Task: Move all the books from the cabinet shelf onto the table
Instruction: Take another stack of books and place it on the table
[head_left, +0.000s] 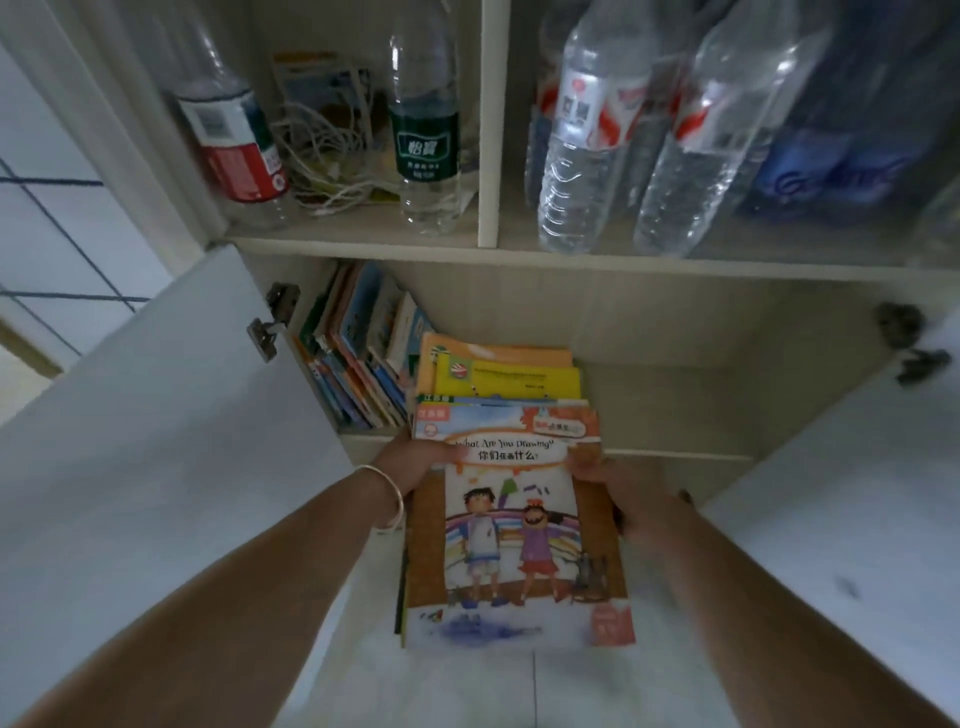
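At the bottom of the frame two bare forearms reach up toward the centre. The left hand (415, 457), with a thin pale bangle (387, 499) round its wrist, is closed on the left edge of a stack of books (514, 530), thumb pressed on the top cover near the title. The right hand (618, 488) is closed on the stack's right edge, fingers curled under and mostly hidden. The top book is a thin, glossy paperback with a child-like drawing of two figures under a rainbow and the printed title "What Are You Drawing?". Further thin paperbacks with yellow, orange and green covers fan out beyond it, their far ends reaching into the lower cabinet shelf (665, 395) at mid-frame. The stack hangs over a pale tiled floor (519, 691).

On either side of the arms stand the white, smooth cabinet doors (156, 441), swung open, with metal hinges at their inner edges. Left of the held stack, inside the lower shelf, a row of slim books (358, 353) leans to the left against the cabinet wall, spines and edges outward. The shelf boards are light wood grain.

On the upper shelf, across the top of the frame, stand clear plastic bottles (587, 156): one red-labelled and one green-labelled at upper left, with a tangle of white cables (327, 150) between them, and several ribbed ones at upper right.
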